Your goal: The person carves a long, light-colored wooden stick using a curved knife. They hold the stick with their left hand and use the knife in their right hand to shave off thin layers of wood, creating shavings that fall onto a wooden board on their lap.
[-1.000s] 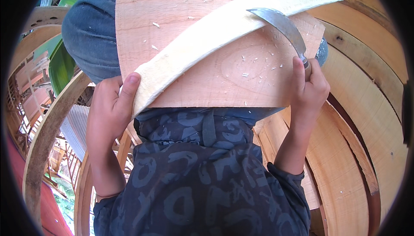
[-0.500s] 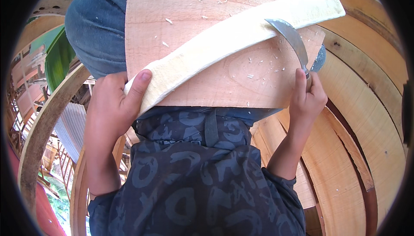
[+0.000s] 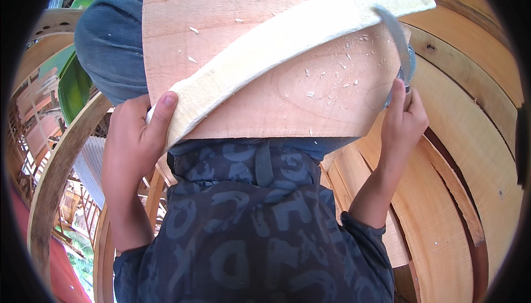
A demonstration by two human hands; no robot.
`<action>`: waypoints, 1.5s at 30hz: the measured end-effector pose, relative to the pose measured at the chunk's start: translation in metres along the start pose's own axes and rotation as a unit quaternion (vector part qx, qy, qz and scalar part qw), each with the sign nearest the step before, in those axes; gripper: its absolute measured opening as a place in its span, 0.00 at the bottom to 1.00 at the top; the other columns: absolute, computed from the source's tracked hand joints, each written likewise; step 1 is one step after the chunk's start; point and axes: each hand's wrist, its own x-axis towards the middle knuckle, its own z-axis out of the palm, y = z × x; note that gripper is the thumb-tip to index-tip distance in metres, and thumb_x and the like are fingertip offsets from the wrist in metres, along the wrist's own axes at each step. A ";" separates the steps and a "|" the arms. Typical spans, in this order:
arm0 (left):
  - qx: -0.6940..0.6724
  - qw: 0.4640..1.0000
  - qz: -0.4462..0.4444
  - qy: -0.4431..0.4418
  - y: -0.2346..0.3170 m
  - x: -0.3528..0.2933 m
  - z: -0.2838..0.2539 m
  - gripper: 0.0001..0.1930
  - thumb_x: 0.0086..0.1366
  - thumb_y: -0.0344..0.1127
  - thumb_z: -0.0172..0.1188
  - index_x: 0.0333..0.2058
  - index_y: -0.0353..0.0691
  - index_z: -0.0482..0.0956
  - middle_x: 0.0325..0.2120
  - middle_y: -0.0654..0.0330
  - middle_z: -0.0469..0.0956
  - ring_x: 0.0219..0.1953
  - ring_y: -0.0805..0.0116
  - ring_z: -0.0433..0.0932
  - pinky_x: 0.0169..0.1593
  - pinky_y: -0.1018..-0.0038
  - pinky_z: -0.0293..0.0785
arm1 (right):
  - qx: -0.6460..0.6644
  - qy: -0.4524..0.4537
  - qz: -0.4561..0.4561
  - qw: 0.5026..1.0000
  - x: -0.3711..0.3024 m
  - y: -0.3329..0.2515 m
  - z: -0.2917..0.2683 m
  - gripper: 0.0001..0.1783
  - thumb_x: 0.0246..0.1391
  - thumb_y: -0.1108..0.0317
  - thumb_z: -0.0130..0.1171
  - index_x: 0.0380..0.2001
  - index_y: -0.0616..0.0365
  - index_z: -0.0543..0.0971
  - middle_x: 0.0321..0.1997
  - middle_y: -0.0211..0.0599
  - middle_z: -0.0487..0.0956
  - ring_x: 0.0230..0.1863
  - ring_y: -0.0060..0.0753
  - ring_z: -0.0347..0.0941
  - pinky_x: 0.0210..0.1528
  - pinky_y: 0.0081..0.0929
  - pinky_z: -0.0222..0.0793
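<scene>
Nearest is a dark patterned shirt [image 3: 260, 231], with both forearms rising from it. The left hand [image 3: 135, 142] wraps around the near left end of a pale curved wooden strip [image 3: 287, 43], thumb pressed on its top face. The right hand [image 3: 404, 120] is closed around the handle of a curved metal blade [image 3: 394, 34], whose tip meets the strip near its far right end. The strip lies diagonally across a reddish wooden board [image 3: 276, 92] strewn with small shavings [image 3: 354, 43]. The board rests on a knee in blue cloth [image 3: 110, 48]. Farther right, curved wooden planks [image 3: 470, 153] are stacked.
</scene>
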 end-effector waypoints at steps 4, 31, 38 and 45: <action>-0.041 0.999 -0.022 -0.027 -0.001 0.001 -0.002 0.34 0.69 0.56 0.49 0.20 0.23 0.73 0.11 0.44 0.66 0.17 0.60 0.65 0.27 0.62 0.65 | 0.018 -0.050 -0.111 0.992 -0.023 -0.028 0.006 0.24 0.55 0.51 0.64 0.18 0.58 0.69 0.10 0.35 0.62 0.12 0.34 0.59 0.17 0.32 0.57; -0.079 0.997 0.003 -0.007 -0.003 0.002 0.000 0.33 0.72 0.52 0.44 0.17 0.26 0.66 0.10 0.51 0.60 0.18 0.72 0.58 0.25 0.65 0.60 | 0.062 -0.066 -0.167 0.982 -0.018 -0.046 0.013 0.17 0.56 0.55 0.64 0.32 0.57 0.75 0.15 0.32 0.71 0.16 0.32 0.70 0.18 0.29 0.63; -0.014 0.980 -0.148 -0.135 0.005 0.010 -0.018 0.27 0.74 0.51 0.43 0.35 0.25 0.73 0.31 0.48 0.72 0.36 0.62 0.70 0.47 0.70 0.65 | 0.094 -0.020 -0.224 0.970 -0.014 -0.040 0.018 0.16 0.58 0.62 0.61 0.45 0.58 0.74 0.22 0.36 0.75 0.18 0.32 0.73 0.20 0.30 0.67; 0.005 0.978 -0.152 -0.146 0.006 0.012 -0.018 0.27 0.74 0.51 0.43 0.36 0.25 0.73 0.31 0.48 0.72 0.37 0.63 0.69 0.48 0.71 0.65 | 0.106 -0.037 -0.237 0.965 -0.014 -0.043 0.016 0.17 0.57 0.67 0.61 0.50 0.55 0.76 0.26 0.39 0.75 0.21 0.33 0.73 0.23 0.29 0.69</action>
